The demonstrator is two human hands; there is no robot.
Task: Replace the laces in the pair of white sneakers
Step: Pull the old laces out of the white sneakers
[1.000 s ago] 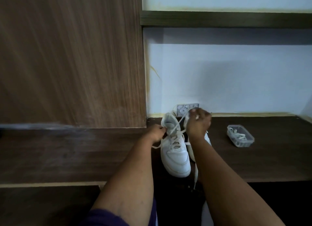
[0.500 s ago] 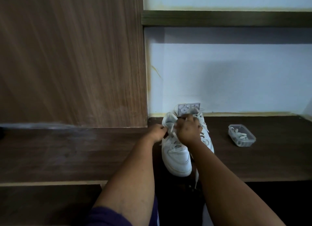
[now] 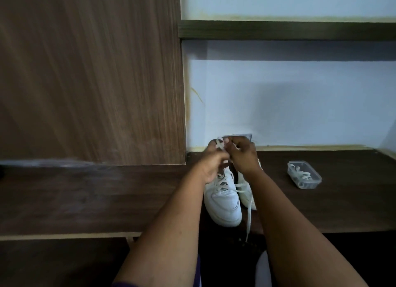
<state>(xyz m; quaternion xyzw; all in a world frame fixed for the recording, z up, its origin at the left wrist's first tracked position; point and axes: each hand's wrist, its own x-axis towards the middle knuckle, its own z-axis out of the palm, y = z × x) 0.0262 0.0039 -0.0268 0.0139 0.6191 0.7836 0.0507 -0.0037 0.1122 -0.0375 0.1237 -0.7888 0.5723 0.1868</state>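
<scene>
Two white sneakers [image 3: 224,203] side by side on a dark wooden shelf [image 3: 107,196], toes toward the near edge, heels toward the pale wall [image 3: 278,102]; left one plainly seen, laced only part of the way up; right one mostly hidden behind the right forearm; a white lace [image 3: 248,218] trailing down from between the two and hanging past the shelf's front edge. Above the shoes' collars, both hands close together, almost touching; left hand [image 3: 212,164] with fingers curled, pinching a loop of lace end at its fingertips; right hand [image 3: 243,156] likewise curled, thumb and fingers nipping the same bit of lace just beside the left's; exactly how the lace runs between them too small to tell. Behind the hands, a small grey plate [image 3: 246,136] low on the wall, partly covered. Well to the right on the shelf, apart from the shoes, a clear plastic tub [image 3: 304,177], lidless, with pale laces coiled inside. To the left, a tall wood-grain panel [image 3: 90,72]; higher up, a dark shelf board [image 3: 287,31] across the wall.
</scene>
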